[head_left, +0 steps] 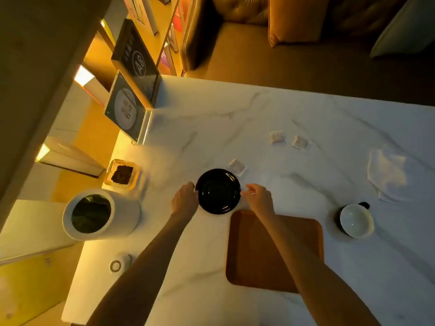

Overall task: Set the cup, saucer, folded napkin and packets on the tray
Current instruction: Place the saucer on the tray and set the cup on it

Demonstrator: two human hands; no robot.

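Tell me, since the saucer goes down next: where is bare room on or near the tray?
The tray is bare under the right forearm. Bare marble lies right of the tray, nearer than the cup, and beyond the two far packets. Crowded: around the saucer, flanked by the left hand and right hand, a third packet at its far rim.

The saucer [219, 191] lies just behind the tray [254, 255], the cup [355, 220] to the tray's right.
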